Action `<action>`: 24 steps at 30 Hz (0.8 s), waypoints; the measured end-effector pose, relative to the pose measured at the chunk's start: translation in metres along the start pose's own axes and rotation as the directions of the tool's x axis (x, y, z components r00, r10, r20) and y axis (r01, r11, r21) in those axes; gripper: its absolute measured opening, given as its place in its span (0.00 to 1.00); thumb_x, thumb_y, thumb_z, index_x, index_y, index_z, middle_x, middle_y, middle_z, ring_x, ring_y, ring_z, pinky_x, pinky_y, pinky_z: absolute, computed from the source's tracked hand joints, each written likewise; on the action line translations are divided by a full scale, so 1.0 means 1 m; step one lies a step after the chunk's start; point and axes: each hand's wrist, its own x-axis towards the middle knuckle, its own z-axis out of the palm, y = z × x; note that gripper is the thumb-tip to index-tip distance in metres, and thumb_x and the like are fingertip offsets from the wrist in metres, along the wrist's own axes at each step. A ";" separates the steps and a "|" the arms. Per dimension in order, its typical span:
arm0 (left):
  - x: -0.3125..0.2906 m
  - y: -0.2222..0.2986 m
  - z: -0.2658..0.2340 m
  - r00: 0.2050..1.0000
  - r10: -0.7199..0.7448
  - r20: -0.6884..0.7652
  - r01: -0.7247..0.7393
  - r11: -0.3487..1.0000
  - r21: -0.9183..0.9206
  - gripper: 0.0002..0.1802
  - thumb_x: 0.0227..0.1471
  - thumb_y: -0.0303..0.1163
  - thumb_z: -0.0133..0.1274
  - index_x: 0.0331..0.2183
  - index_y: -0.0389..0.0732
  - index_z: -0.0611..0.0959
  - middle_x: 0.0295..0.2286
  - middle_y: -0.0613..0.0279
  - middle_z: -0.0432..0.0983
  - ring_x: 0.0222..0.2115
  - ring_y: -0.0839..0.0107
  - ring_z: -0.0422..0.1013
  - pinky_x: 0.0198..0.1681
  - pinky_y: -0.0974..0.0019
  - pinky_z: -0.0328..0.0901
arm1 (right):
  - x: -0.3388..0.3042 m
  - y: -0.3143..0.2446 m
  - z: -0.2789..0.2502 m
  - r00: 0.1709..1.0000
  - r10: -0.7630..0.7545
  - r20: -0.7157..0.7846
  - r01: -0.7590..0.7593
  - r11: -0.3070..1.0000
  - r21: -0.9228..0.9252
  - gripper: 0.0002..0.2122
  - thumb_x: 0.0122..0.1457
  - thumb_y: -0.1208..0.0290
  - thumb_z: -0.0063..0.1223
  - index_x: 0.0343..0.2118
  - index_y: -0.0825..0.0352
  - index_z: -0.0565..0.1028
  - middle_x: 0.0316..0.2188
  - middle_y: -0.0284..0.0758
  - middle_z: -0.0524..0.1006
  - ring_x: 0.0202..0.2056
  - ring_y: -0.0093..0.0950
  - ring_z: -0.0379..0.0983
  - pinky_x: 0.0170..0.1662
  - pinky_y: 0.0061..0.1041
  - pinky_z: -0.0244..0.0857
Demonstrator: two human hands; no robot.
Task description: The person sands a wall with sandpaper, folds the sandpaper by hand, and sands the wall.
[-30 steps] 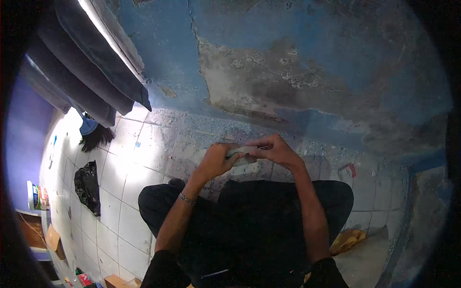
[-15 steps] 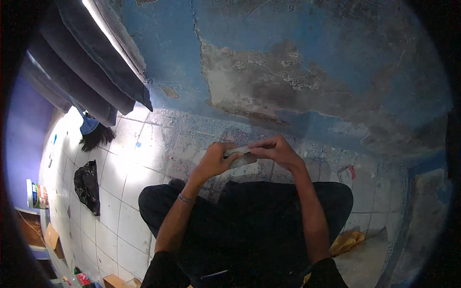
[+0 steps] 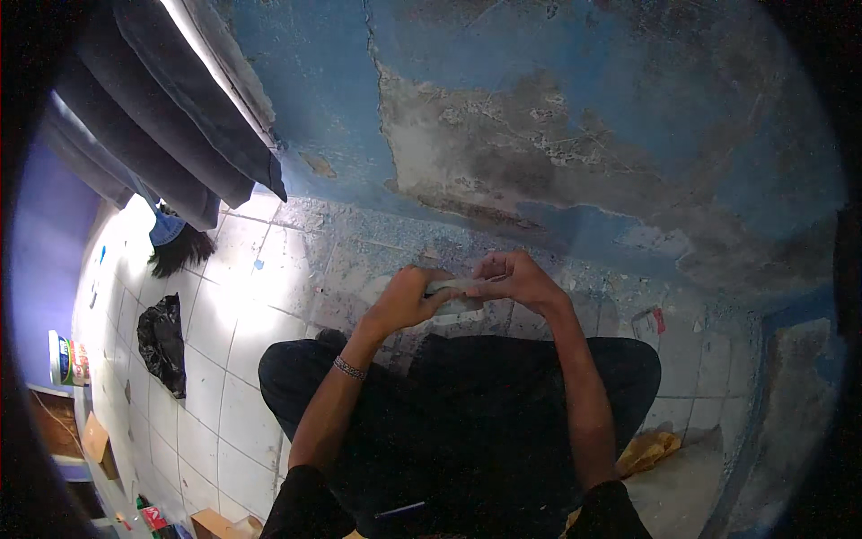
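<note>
Peeling blue wall (image 3: 557, 135), dark curtain (image 3: 180, 135), white tiled floor (image 3: 224, 314), black bag (image 3: 164, 341).

I count two hands, my left hand (image 3: 404, 301) and my right hand (image 3: 514, 277), meeting on one small pale flat object (image 3: 453, 287). One bracelet (image 3: 348, 366) sits just below that object, on the left wrist. Left of the object, one black plastic bag (image 3: 163, 340) lies on the white tiles. Farther left of the bag I make out two cardboard boxes (image 3: 97, 442), the second (image 3: 215, 523) lower. One yellow rag (image 3: 651, 451) lies lower right of the object.
</note>
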 end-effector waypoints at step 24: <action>0.001 -0.006 -0.003 0.991 0.006 0.130 0.021 0.979 -0.201 0.18 0.58 0.41 0.53 0.37 0.33 0.83 0.25 0.43 0.77 0.25 0.56 0.74 0.32 0.57 0.66 | -0.006 -0.012 -0.001 0.994 0.024 0.106 -0.008 0.988 -0.156 0.15 0.56 0.64 0.62 0.41 0.69 0.81 0.29 0.36 0.82 0.30 0.21 0.77 0.35 0.24 0.72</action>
